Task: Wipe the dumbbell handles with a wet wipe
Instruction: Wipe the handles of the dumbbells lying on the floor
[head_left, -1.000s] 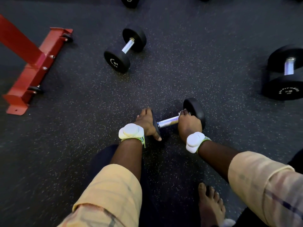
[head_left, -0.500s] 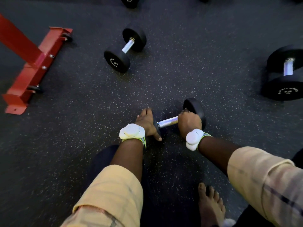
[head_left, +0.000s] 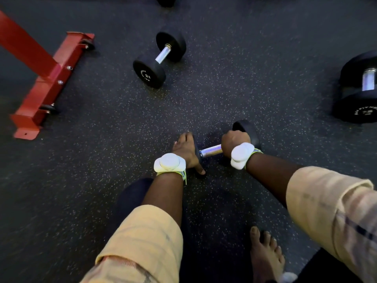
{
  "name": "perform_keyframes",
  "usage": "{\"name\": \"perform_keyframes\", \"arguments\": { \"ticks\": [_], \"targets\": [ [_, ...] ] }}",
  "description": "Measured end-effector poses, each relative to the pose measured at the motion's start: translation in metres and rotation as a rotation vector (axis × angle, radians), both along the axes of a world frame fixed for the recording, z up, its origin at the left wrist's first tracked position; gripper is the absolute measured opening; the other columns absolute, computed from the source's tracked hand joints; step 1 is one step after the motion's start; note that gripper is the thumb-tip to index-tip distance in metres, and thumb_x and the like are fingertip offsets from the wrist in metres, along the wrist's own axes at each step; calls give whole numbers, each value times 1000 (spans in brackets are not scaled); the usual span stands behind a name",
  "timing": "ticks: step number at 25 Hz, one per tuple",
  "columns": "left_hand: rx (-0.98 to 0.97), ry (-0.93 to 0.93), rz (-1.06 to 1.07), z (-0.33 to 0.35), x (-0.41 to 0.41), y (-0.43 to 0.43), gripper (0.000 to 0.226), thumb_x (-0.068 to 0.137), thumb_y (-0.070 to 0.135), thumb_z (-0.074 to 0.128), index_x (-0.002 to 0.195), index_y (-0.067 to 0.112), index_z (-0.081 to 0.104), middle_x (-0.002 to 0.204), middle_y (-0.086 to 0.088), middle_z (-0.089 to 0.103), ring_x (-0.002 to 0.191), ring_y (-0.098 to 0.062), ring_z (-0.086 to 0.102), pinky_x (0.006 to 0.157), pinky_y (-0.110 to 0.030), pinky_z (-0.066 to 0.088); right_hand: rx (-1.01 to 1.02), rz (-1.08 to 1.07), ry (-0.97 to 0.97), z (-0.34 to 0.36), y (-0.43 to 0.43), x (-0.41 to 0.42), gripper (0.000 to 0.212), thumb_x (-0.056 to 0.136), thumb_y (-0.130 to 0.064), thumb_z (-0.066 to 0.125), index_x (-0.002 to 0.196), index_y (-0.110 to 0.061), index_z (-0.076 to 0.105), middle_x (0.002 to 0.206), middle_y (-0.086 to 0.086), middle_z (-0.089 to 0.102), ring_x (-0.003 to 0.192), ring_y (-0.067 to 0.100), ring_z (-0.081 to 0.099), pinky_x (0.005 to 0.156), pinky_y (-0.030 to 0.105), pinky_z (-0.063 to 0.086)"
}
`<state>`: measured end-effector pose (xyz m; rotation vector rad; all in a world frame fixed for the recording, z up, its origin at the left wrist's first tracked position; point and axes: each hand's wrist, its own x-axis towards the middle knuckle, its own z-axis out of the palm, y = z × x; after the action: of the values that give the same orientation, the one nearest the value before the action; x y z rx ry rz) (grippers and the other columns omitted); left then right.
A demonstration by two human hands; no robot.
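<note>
Nearest the camera, a bare foot (head_left: 265, 256) stands on the speckled floor (head_left: 102, 170), below and between the two forearms. Each forearm comes out of a rolled tan sleeve (head_left: 146, 237) and wears a white band (head_left: 169, 162) at the wrist.

The left hand (head_left: 184, 149) lies over the left end of a small dumbbell (head_left: 245, 128). Its fingers are draped over the far side of that head and its thumb reaches down the near side to the floor, so it grasps the head. The right hand (head_left: 234, 142) is clenched round the handle (head_left: 211, 150), right up against the right head. What lies under its fingers is hidden. A short stretch of bare metal shows between the two hands. The dumbbell lies on the floor, its right end a little farther off than its left.

Beyond the left hand, well apart, a second dumbbell (head_left: 159, 60) lies slantwise. Far to the right of the right hand sits a big dumbbell (head_left: 361, 94), cut by the picture's edge. Far to the left of the left hand stands a red frame (head_left: 47, 78) with small wheels. At the top edge, beyond the second dumbbell, part of another black head (head_left: 165, 0) shows.
</note>
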<state>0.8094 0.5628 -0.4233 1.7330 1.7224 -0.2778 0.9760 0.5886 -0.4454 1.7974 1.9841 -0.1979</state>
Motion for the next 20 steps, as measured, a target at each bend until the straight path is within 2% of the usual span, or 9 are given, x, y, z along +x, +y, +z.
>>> {"name": "perform_keyframes", "arguments": {
  "ticks": [4, 8, 12, 15, 17, 20],
  "targets": [
    [7, 12, -1, 4, 1, 1, 146, 44, 37, 98, 153, 9, 6, 159, -7, 12, 145, -35, 21, 118, -41, 26, -79, -15, 134, 2, 6, -12, 31, 93, -14, 48, 118, -10, 66, 120, 12, 65, 108, 32, 64, 76, 34, 48],
    [-6, 6, 5, 4, 1, 0, 147, 45, 36, 98, 154, 11, 4, 161, -5, 9, 146, -35, 18, 118, -40, 24, -143, 0, 210, 2, 8, -10, 29, 89, -17, 55, 115, -11, 65, 117, 13, 66, 103, 33, 66, 77, 35, 50],
    [-7, 2, -1, 5, 1, 1, 144, 47, 36, 98, 154, 10, 5, 160, -5, 10, 146, -34, 18, 118, -39, 23, 1, -79, 173, 7, -9, -6, 28, 93, -12, 46, 111, -9, 67, 112, 11, 68, 102, 32, 67, 74, 35, 50],
    [-10, 21, -4, 4, 2, 1, 144, 46, 36, 98, 153, 10, 6, 160, -6, 11, 145, -33, 19, 119, -40, 24, 63, -57, 371, 2, -40, -25, 26, 93, -13, 44, 112, -13, 63, 112, 13, 67, 102, 36, 65, 78, 39, 51],
    [-16, 27, -2, 3, 2, 3, 143, 45, 37, 98, 153, 10, 7, 159, -6, 13, 145, -35, 20, 118, -41, 25, 102, -108, 490, -3, -54, -24, 28, 96, -19, 43, 121, -19, 56, 124, 7, 62, 101, 37, 64, 78, 40, 50],
    [-26, 27, 5, 1, 1, 5, 144, 46, 37, 97, 153, 11, 6, 159, -6, 12, 146, -36, 18, 118, -42, 25, 194, -256, 432, -14, -69, -10, 45, 97, -22, 42, 142, -25, 40, 153, -8, 36, 94, 36, 67, 70, 37, 48]
  ]
}}
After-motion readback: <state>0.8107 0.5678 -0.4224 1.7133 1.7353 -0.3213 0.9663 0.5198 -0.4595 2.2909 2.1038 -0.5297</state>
